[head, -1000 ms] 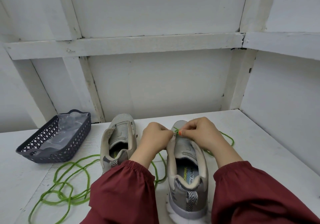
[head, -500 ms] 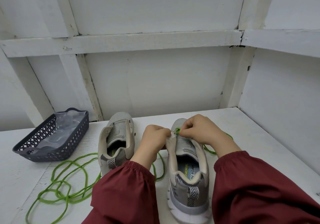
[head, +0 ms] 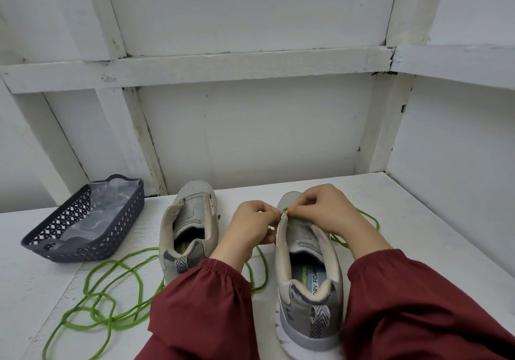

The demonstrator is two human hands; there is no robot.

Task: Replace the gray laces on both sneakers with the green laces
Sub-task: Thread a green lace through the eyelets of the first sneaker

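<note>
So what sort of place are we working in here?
Probably a makeshift work booth: rough white-painted board walls with a cross beam close in a white table on two sides, and a dark lattice basket sits beside a sneaker.

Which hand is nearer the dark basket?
Left. The left hand grips the near sneaker's left edge, with the other sneaker between it and the basket; the right hand is farther right, pinching the green lace.

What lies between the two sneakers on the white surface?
Head view: the left hand and its red sleeve occupy the gap between the left sneaker and right sneaker, with a loop of green lace on the surface below.
</note>
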